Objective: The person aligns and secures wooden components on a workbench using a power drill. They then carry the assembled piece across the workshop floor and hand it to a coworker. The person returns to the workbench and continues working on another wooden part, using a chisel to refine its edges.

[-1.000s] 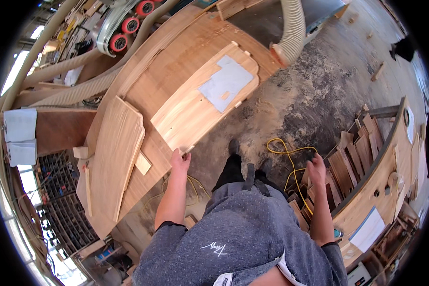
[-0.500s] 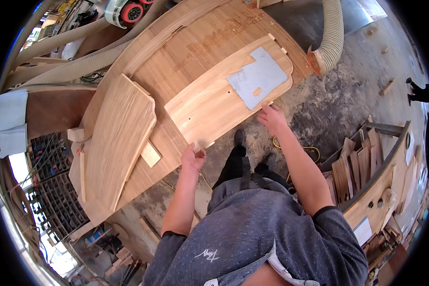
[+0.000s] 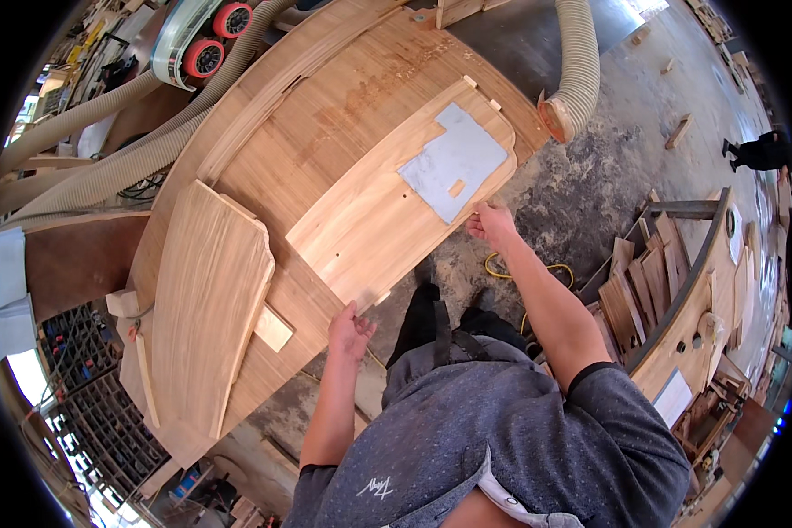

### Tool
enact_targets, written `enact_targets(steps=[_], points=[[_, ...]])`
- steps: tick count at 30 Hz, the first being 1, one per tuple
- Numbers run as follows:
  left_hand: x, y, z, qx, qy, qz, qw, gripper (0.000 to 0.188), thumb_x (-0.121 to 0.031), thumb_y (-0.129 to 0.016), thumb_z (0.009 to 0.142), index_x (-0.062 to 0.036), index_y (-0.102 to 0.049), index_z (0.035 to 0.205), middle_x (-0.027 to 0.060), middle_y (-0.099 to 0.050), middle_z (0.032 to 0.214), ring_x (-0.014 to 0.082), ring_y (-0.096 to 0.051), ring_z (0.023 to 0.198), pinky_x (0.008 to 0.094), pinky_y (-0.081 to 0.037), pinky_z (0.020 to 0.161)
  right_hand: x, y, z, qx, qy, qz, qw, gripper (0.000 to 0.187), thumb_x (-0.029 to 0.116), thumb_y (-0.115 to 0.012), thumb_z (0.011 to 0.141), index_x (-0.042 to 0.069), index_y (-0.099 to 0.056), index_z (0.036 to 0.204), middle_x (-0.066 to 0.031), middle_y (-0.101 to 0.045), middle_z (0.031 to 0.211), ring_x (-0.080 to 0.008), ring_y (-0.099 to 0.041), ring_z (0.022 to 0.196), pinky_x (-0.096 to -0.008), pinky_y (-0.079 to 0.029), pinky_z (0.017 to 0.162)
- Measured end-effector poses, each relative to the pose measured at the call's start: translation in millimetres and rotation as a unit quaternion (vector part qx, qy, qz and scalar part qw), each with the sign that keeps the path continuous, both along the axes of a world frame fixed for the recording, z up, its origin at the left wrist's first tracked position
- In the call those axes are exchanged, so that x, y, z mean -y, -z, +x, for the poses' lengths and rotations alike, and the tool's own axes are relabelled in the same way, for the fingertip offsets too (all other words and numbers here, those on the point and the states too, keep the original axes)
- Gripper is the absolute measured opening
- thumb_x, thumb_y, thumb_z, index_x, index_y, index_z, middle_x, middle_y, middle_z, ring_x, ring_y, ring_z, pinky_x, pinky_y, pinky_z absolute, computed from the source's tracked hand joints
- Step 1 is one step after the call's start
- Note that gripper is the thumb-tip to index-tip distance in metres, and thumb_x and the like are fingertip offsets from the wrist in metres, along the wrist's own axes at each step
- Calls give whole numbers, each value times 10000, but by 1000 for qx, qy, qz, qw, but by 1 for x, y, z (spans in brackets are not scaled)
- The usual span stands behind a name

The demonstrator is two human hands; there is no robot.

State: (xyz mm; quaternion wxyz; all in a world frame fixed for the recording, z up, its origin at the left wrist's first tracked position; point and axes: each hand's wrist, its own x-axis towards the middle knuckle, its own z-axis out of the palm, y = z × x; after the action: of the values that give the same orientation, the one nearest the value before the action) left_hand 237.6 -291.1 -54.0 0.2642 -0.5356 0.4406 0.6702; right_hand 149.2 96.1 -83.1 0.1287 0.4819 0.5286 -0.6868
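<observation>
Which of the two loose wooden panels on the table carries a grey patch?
The right panel, which both hands touch; the left panel is bare wood.

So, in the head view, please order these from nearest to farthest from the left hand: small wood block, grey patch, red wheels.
From the left hand:
1. Small wood block, just to its left.
2. Grey patch, up to the right on the panel.
3. Red wheels, at the far top left.
</observation>
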Motion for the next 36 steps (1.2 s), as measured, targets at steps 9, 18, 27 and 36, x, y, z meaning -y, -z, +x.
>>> enact_targets(steps=[9, 18, 27, 36], points=[[-16, -10, -40, 4, 218, -167, 962, 385, -351, -699, 901, -89, -623, 1173, 58, -622, 1051, 210, -543, 899, 379, -470, 815, 5, -10, -2, 10, -4, 1, 1000, 228, 199, -570, 950, -24, -574, 996, -74, -625, 832, -156, -635, 678, -292, -560, 577], [-7, -1, -43, 83, 177, -67, 978, 424, -435, -707, 873, -191, -600, 1204, 55, -616, 1127, 218, -537, 992, 400, -410, 861, -2, -11, 1, 8, -20, -15, 1000, 218, 217, -552, 955, 8, -562, 1018, -56, -610, 842, -157, -634, 710, -309, -557, 635], [-8, -49, -35, -44, 104, -45, 993, 449, -498, -627, 957, -131, -556, 1205, 74, -620, 1118, 244, -593, 984, 429, -504, 802, -10, -42, -1, -21, 3, -67, 998, 293, 241, -543, 962, 17, -538, 1152, -96, -646, 987, -207, -674, 808, -363, -577, 721], [-30, -102, -41, -105, 52, -95, 989, 431, -437, -615, 982, -57, -528, 1165, 96, -638, 1007, 238, -630, 846, 366, -536, 643, 7, -111, -29, -192, 36, -45, 980, 503, 259, -683, 908, -13, -495, 1287, -122, -649, 1090, -196, -679, 911, -339, -587, 723]])
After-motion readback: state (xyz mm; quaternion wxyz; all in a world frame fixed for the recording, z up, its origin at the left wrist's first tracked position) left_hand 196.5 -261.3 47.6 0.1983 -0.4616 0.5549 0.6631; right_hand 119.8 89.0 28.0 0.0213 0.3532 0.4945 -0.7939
